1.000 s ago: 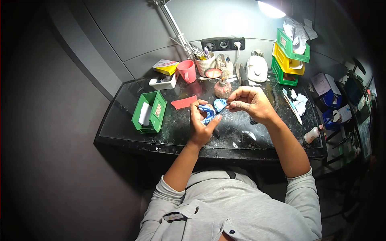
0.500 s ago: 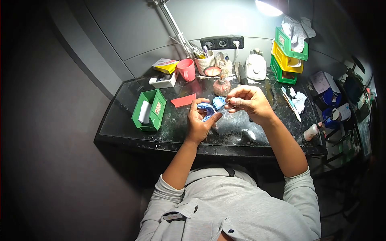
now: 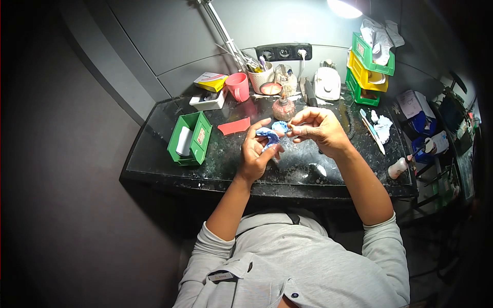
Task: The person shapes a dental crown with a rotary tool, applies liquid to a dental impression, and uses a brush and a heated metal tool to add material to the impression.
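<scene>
A blue horseshoe-shaped piece [image 3: 266,134] is in the person's left hand [image 3: 255,154], above the middle of a black worktop [image 3: 226,167]. The left fingers and thumb grip it at its sides, tilted, perhaps so that its curve stays in sight and within reach of the other hand. Just beyond it is a 2nd blue piece [image 3: 280,127], partly hidden; whether it rests on the worktop or touches the fingers cannot be told.

The right hand [image 3: 323,132] is raised just beside both pieces, thumb and fingertips brought close together, as if for fine work. What they hold, if anything, is too small to tell.

Behind the hands stands a round glass jar with a narrow neck [image 3: 283,110]. To the left lie a flat red sheet [image 3: 233,126] and an open green bin [image 3: 201,149] with a white item inside. Further back are a pink mug [image 3: 237,86] and a white pot [image 3: 261,78] holding tools upright, likely for easy picking. To the right are a toothbrush [image 3: 373,132] and a small bottle [image 3: 398,168]; behind them rises a stack of 3 bins [image 3: 359,70], probably to save space. A lamp [image 3: 345,8] shines from above.
</scene>
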A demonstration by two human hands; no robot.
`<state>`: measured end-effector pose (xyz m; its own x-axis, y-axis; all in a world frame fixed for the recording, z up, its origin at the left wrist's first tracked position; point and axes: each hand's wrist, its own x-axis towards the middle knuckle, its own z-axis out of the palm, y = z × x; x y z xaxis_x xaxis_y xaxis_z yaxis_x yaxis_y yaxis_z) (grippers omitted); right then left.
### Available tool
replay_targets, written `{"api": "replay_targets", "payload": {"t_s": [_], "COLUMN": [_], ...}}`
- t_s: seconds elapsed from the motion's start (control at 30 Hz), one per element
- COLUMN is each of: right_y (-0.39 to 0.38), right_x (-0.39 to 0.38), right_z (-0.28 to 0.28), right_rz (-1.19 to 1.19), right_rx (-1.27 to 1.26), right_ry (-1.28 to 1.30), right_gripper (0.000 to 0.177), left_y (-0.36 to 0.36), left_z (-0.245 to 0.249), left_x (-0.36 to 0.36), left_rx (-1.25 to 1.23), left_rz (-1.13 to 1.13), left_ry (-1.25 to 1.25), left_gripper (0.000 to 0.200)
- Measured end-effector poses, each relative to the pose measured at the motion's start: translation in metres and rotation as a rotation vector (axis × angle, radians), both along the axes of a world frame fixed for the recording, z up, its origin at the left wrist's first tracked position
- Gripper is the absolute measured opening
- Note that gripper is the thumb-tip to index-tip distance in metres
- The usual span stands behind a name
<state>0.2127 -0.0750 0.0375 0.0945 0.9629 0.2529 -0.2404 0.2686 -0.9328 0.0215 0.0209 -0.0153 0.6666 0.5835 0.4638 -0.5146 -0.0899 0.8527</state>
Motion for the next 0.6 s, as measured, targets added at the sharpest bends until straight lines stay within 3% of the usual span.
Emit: {"api": "replay_targets", "payload": {"t_s": [0.33,0.6], "right_y": [0.002,0.005], "right_x": [-0.002,-0.022], "right_z": [-0.003,-0.009], "right_rz": [-0.023,-0.167], "right_rx": [-0.022,0.092], "right_ry": [0.011,-0.099], "right_gripper": [0.025,0.014], "left_y": [-0.005,-0.013], "left_z": [-0.008,-0.013], "left_x": [0.006,0.011], "left_rx": [0.071,0.068], "left_rz": [-0.023,0.069], "left_ry": [0.048,0.003], "left_gripper": [0.047,0.041]}}
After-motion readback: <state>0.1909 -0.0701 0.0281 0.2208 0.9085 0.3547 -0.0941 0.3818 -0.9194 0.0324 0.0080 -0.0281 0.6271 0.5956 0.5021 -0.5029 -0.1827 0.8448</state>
